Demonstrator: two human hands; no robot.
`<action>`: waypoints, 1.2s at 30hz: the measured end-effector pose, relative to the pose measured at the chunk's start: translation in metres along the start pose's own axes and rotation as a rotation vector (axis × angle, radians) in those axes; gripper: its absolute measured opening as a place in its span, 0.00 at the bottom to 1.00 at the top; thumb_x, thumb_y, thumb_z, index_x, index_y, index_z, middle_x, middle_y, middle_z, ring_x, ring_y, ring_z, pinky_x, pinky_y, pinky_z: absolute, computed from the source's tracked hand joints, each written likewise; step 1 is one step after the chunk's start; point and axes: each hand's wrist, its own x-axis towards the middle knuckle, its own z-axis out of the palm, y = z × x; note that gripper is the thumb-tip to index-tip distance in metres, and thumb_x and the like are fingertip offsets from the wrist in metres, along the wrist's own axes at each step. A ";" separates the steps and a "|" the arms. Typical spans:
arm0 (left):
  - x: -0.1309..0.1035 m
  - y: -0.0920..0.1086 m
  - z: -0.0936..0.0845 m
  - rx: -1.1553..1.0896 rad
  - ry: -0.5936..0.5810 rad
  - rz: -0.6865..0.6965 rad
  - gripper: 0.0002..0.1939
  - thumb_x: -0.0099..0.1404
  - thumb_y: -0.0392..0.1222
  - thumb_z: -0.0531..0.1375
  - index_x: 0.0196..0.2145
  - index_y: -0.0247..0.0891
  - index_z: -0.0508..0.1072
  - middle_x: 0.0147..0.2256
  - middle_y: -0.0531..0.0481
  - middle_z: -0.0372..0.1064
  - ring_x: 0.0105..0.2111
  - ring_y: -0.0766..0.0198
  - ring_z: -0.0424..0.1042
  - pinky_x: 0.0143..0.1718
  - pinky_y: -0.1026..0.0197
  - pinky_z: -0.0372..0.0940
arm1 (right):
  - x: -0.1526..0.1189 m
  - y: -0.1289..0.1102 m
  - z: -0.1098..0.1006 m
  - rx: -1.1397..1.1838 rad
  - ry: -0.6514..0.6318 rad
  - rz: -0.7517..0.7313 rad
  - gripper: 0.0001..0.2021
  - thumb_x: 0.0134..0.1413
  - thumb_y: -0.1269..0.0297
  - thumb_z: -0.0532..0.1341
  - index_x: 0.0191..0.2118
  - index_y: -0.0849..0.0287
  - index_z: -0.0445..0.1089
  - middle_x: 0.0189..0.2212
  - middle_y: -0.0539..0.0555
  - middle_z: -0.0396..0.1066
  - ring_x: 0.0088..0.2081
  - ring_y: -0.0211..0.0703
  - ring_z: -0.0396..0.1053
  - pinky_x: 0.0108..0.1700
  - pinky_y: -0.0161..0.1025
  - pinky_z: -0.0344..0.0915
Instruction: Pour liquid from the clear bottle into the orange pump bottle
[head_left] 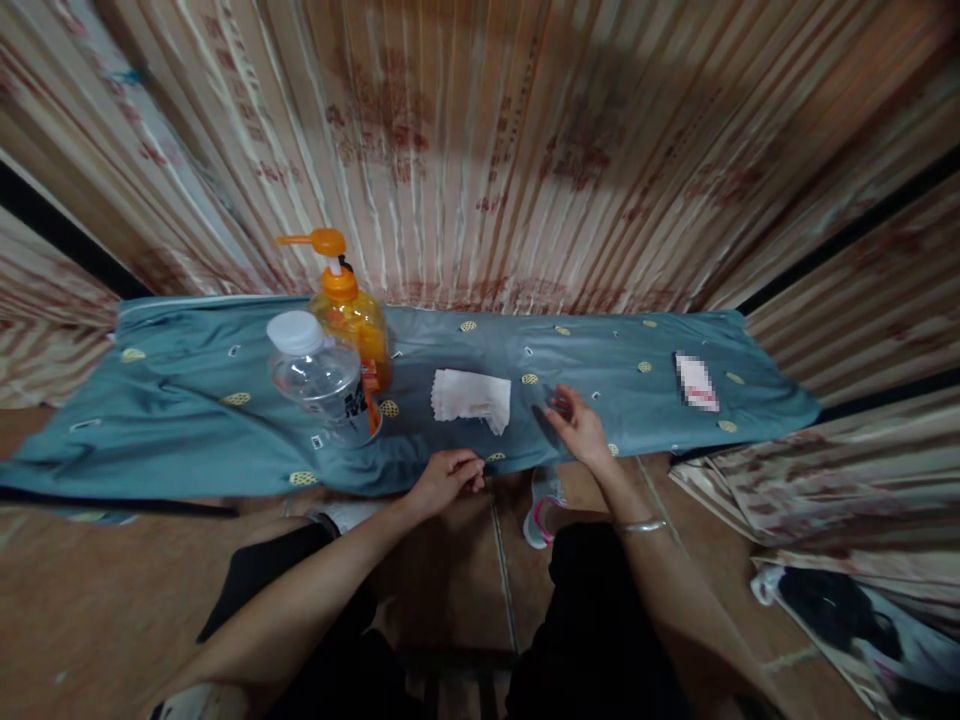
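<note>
A white cloth (471, 397) with a scalloped left edge lies on the teal patterned cover (420, 340), with its lower right corner uneven. My left hand (448, 480) is at the cover's front edge, just below the cloth, its fingers curled together; whether anything is between them is hidden. To the right of the cloth, my right hand (577, 422) is over the cover with its fingers apart and nothing in it. Left of the cloth, a clear bottle with a white cap (319, 380) stands in front of an orange pump bottle (352, 320).
A small white and red packet (697, 382), partly pixelated, lies at the cover's right end. Patterned curtains (465, 150) hang behind. Dark poles flank the cover. My knees and feet are below its front edge, and a bag (847, 620) is on the floor at right.
</note>
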 end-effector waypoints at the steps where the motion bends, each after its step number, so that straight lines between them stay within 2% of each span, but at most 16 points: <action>1: 0.001 0.002 -0.004 0.047 -0.004 0.002 0.24 0.83 0.51 0.72 0.68 0.39 0.79 0.66 0.37 0.79 0.59 0.44 0.84 0.58 0.38 0.83 | -0.003 -0.008 0.011 -0.022 -0.049 -0.008 0.29 0.64 0.54 0.71 0.68 0.53 0.78 0.61 0.65 0.89 0.59 0.64 0.90 0.65 0.62 0.85; 2: 0.002 0.005 -0.009 0.098 0.002 0.012 0.22 0.83 0.51 0.72 0.67 0.39 0.80 0.63 0.38 0.80 0.56 0.46 0.84 0.57 0.40 0.84 | -0.005 -0.015 0.021 -0.047 -0.082 -0.011 0.28 0.65 0.57 0.71 0.69 0.54 0.78 0.59 0.65 0.89 0.57 0.64 0.90 0.65 0.61 0.86; 3: 0.004 0.008 -0.015 0.153 0.035 0.036 0.14 0.83 0.49 0.70 0.57 0.38 0.85 0.54 0.41 0.84 0.50 0.48 0.86 0.53 0.44 0.84 | -0.006 -0.021 0.030 -0.075 -0.097 -0.012 0.28 0.66 0.60 0.71 0.69 0.55 0.78 0.59 0.65 0.90 0.56 0.63 0.91 0.64 0.60 0.86; 5: 0.008 0.016 -0.027 0.267 0.111 0.100 0.05 0.79 0.41 0.70 0.47 0.40 0.87 0.45 0.46 0.85 0.47 0.49 0.85 0.55 0.46 0.82 | -0.007 -0.031 0.045 -0.138 -0.091 -0.017 0.29 0.67 0.63 0.70 0.72 0.56 0.76 0.59 0.65 0.90 0.55 0.63 0.91 0.62 0.59 0.87; 6: 0.012 0.020 -0.034 0.321 0.156 0.133 0.04 0.77 0.39 0.70 0.48 0.41 0.87 0.47 0.45 0.85 0.50 0.48 0.85 0.58 0.45 0.80 | -0.007 -0.034 0.051 -0.164 -0.079 -0.017 0.30 0.68 0.64 0.69 0.73 0.57 0.75 0.59 0.65 0.90 0.54 0.63 0.91 0.61 0.58 0.87; 10: 0.030 0.029 -0.056 0.532 0.261 0.212 0.16 0.70 0.34 0.74 0.54 0.43 0.86 0.60 0.40 0.82 0.66 0.40 0.77 0.72 0.33 0.72 | -0.005 -0.041 0.073 -0.210 -0.036 -0.049 0.33 0.69 0.64 0.67 0.77 0.62 0.69 0.58 0.67 0.89 0.48 0.63 0.91 0.57 0.57 0.87; 13: 0.043 0.029 -0.067 0.670 0.278 0.215 0.18 0.70 0.35 0.75 0.56 0.42 0.85 0.62 0.37 0.80 0.67 0.36 0.76 0.72 0.30 0.72 | -0.005 -0.040 0.086 -0.197 -0.012 -0.081 0.37 0.67 0.66 0.65 0.79 0.64 0.66 0.58 0.69 0.89 0.45 0.62 0.91 0.56 0.56 0.87; 16: 0.052 0.025 -0.074 0.774 0.246 0.223 0.19 0.79 0.45 0.73 0.63 0.41 0.83 0.64 0.37 0.80 0.64 0.40 0.80 0.66 0.33 0.79 | -0.003 -0.037 0.095 -0.168 0.021 -0.111 0.40 0.63 0.68 0.63 0.80 0.64 0.64 0.58 0.67 0.89 0.45 0.60 0.89 0.57 0.56 0.87; 19: 0.056 0.021 -0.076 0.837 0.204 0.246 0.23 0.83 0.52 0.71 0.69 0.41 0.79 0.68 0.37 0.78 0.60 0.45 0.83 0.60 0.38 0.83 | 0.002 -0.035 0.099 -0.162 0.059 -0.147 0.40 0.62 0.69 0.61 0.80 0.65 0.65 0.58 0.68 0.88 0.48 0.60 0.89 0.60 0.58 0.87; 25: 0.050 0.020 -0.067 0.878 0.160 0.289 0.22 0.83 0.51 0.71 0.68 0.41 0.80 0.67 0.37 0.78 0.60 0.45 0.83 0.60 0.38 0.83 | 0.010 -0.032 0.086 -0.253 0.049 -0.167 0.34 0.66 0.68 0.60 0.76 0.70 0.70 0.62 0.74 0.85 0.57 0.64 0.87 0.67 0.61 0.83; 26: 0.046 0.021 -0.065 0.880 0.159 0.297 0.20 0.83 0.49 0.71 0.66 0.41 0.81 0.65 0.37 0.80 0.59 0.46 0.83 0.60 0.39 0.83 | 0.010 -0.033 0.084 -0.281 0.053 -0.178 0.33 0.67 0.69 0.60 0.75 0.70 0.71 0.63 0.75 0.85 0.61 0.66 0.85 0.69 0.62 0.82; 27: 0.043 0.023 -0.062 0.878 0.163 0.307 0.13 0.82 0.43 0.70 0.60 0.40 0.85 0.60 0.38 0.83 0.57 0.46 0.84 0.62 0.39 0.82 | 0.010 -0.035 0.082 -0.312 0.064 -0.197 0.32 0.68 0.69 0.60 0.75 0.69 0.72 0.65 0.76 0.83 0.65 0.67 0.83 0.72 0.64 0.79; 29: 0.036 0.027 -0.058 0.873 0.178 0.329 0.12 0.77 0.34 0.69 0.55 0.41 0.88 0.56 0.38 0.84 0.59 0.44 0.83 0.67 0.37 0.79 | 0.007 -0.042 0.083 -0.363 0.073 -0.262 0.29 0.72 0.68 0.59 0.74 0.69 0.74 0.72 0.77 0.78 0.74 0.69 0.77 0.78 0.69 0.72; 31: 0.032 0.029 -0.056 0.869 0.193 0.343 0.19 0.73 0.32 0.70 0.59 0.43 0.88 0.62 0.36 0.83 0.67 0.39 0.80 0.72 0.33 0.76 | 0.003 -0.051 0.088 -0.390 0.016 -0.336 0.29 0.77 0.68 0.58 0.76 0.69 0.73 0.77 0.77 0.73 0.80 0.69 0.70 0.82 0.70 0.66; 33: 0.030 0.030 -0.056 0.868 0.200 0.343 0.23 0.73 0.33 0.71 0.63 0.43 0.86 0.69 0.34 0.80 0.73 0.36 0.75 0.75 0.28 0.72 | -0.003 -0.059 0.096 -0.416 -0.116 -0.383 0.29 0.78 0.66 0.60 0.79 0.66 0.71 0.80 0.76 0.70 0.84 0.69 0.64 0.83 0.69 0.65; 36: 0.028 0.027 -0.058 0.870 0.192 0.331 0.20 0.74 0.36 0.71 0.62 0.42 0.86 0.69 0.33 0.81 0.75 0.35 0.75 0.78 0.26 0.68 | -0.012 -0.065 0.107 -0.491 -0.280 -0.363 0.30 0.80 0.60 0.64 0.80 0.58 0.71 0.82 0.73 0.67 0.85 0.72 0.62 0.80 0.73 0.66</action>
